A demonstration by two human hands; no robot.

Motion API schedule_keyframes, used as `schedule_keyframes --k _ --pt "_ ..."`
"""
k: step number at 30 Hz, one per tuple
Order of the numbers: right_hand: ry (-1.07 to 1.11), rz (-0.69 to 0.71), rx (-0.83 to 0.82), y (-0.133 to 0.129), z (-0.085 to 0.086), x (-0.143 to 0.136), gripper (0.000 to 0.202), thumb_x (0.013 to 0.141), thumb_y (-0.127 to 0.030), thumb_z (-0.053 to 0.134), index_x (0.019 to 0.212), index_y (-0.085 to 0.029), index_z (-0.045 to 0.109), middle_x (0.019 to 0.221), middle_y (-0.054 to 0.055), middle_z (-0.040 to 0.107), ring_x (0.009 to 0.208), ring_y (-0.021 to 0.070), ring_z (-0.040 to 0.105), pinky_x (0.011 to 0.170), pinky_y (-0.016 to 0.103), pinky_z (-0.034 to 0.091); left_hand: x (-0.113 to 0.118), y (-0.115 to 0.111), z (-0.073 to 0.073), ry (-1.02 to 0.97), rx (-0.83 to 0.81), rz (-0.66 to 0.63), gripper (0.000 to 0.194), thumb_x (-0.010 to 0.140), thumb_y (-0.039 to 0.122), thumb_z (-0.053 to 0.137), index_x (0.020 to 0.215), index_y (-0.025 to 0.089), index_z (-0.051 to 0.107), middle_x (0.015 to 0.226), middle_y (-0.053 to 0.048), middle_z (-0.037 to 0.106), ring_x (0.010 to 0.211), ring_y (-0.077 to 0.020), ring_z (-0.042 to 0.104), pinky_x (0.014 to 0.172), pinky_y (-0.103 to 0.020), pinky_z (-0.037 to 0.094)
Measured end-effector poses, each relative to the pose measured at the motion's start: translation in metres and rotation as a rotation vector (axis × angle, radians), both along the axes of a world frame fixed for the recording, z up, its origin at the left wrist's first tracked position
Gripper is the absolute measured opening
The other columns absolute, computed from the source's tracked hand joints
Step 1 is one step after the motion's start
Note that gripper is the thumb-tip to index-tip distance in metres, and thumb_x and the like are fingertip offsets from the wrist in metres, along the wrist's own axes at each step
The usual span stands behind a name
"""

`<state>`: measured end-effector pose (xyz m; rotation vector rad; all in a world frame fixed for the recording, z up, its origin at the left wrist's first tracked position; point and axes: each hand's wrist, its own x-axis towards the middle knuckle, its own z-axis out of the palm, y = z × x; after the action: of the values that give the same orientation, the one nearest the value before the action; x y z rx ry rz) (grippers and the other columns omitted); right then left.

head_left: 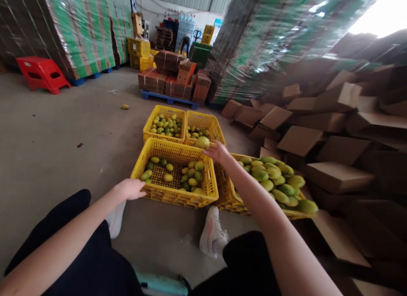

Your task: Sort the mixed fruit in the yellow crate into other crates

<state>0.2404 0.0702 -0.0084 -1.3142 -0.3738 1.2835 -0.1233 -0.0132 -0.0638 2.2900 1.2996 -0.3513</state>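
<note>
My left hand (131, 189) is at the front left corner of the nearest yellow plastic crate (178, 195), its fingers closed over the rim. Loose green and yellow mangoes lie in that crate, mostly in two groups at its left and right. My right hand (216, 152) is stretched out above the crate's far right corner, fingers extended. A yellow-green mango (202, 142) is just off its fingertips; I cannot tell whether they still touch. Right of the near crate, a fuller crate (226, 193) holds mangoes (273, 173) heaped above its rim.
Two more crates with mangoes, a left one (146, 132) and a right one (219, 132), stand behind. Cardboard boxes (300, 141) are piled at right. A red stool (43, 73), a stray mango (125, 106) and a blue pallet (170, 100) are farther off. A person (185, 43) bends in the background.
</note>
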Motion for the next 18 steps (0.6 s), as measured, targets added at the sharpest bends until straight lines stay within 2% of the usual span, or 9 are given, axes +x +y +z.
schedule_keyframes --k 2,3,5,7,9,12,15,18 --pt "-0.145 -0.067 -0.095 0.021 0.013 0.023 0.032 0.103 -0.038 0.056 0.126 -0.016 0.06 0.113 0.008 0.068 0.09 0.0176 0.07 0.075 0.034 0.061 -0.007 -0.002 0.001 0.115 0.002 -0.007 0.036 0.096 0.035 0.053 0.119 0.015 0.071 0.124 -0.021 0.074 0.113 -0.0327 0.073 0.096 -0.04 0.055" --pt "-0.21 -0.072 -0.139 0.023 0.012 0.031 0.028 0.105 -0.034 0.049 0.122 -0.014 0.06 0.101 0.007 0.069 0.079 0.0155 0.069 0.067 0.029 0.059 -0.01 -0.003 0.001 0.186 0.0 -0.017 0.038 0.098 0.034 0.049 0.123 0.014 0.07 0.127 -0.021 0.073 0.115 -0.0328 0.072 0.097 -0.04 0.054" --pt "-0.33 -0.035 -0.229 0.012 -0.006 0.038 0.023 0.105 -0.028 0.047 0.112 -0.012 0.062 0.082 0.004 0.067 0.062 0.0126 0.064 0.056 0.024 0.055 -0.013 -0.005 0.002 0.245 -0.013 -0.019 0.042 0.099 0.032 0.045 0.128 0.01 0.067 0.127 -0.024 0.072 0.116 -0.035 0.071 0.096 -0.042 0.054" --pt "-0.443 0.05 -0.322 -0.011 -0.039 0.038 0.018 0.102 -0.024 0.054 0.104 -0.01 0.064 0.075 0.002 0.066 0.057 0.0113 0.061 0.054 0.024 0.053 -0.014 -0.008 0.0 0.264 -0.037 -0.007 0.045 0.099 0.032 0.046 0.131 0.008 0.066 0.127 -0.025 0.071 0.116 -0.0368 0.071 0.095 -0.043 0.054" --pt "-0.557 0.144 -0.406 -0.035 -0.077 0.034 0.018 0.101 -0.026 0.059 0.106 -0.01 0.065 0.084 0.003 0.068 0.065 0.0121 0.064 0.06 0.026 0.056 -0.013 -0.009 -0.002 0.275 -0.055 -0.006 0.045 0.099 0.032 0.046 0.132 0.008 0.065 0.127 -0.025 0.071 0.115 -0.0378 0.071 0.094 -0.044 0.054" --pt "-0.723 0.291 -0.504 -0.058 -0.126 0.028 0.027 0.098 -0.034 0.066 0.118 -0.015 0.065 0.112 0.007 0.069 0.093 0.0181 0.07 0.08 0.036 0.062 -0.007 -0.009 -0.005 0.289 -0.074 -0.038 0.045 0.1 0.032 0.046 0.133 0.008 0.064 0.125 -0.025 0.071 0.114 -0.0384 0.071 0.094 -0.044 0.054" --pt "-0.874 0.423 -0.519 -0.061 -0.16 0.024 0.034 0.098 -0.036 0.066 0.126 -0.018 0.063 0.129 0.009 0.066 0.11 0.0233 0.067 0.093 0.045 0.059 0.003 -0.01 -0.004 0.272 -0.09 -0.072 0.046 0.1 0.033 0.047 0.134 0.007 0.064 0.124 -0.026 0.071 0.113 -0.04 0.071 0.094 -0.047 0.053" --pt "-0.982 0.509 -0.464 -0.049 -0.185 0.021 0.035 0.096 -0.032 0.068 0.127 -0.016 0.062 0.138 0.013 0.06 0.123 0.0274 0.062 0.102 0.048 0.055 0.012 -0.01 -0.005 0.237 -0.062 -0.071 0.045 0.1 0.034 0.047 0.132 0.007 0.065 0.123 -0.025 0.071 0.112 -0.0411 0.07 0.095 -0.049 0.052"
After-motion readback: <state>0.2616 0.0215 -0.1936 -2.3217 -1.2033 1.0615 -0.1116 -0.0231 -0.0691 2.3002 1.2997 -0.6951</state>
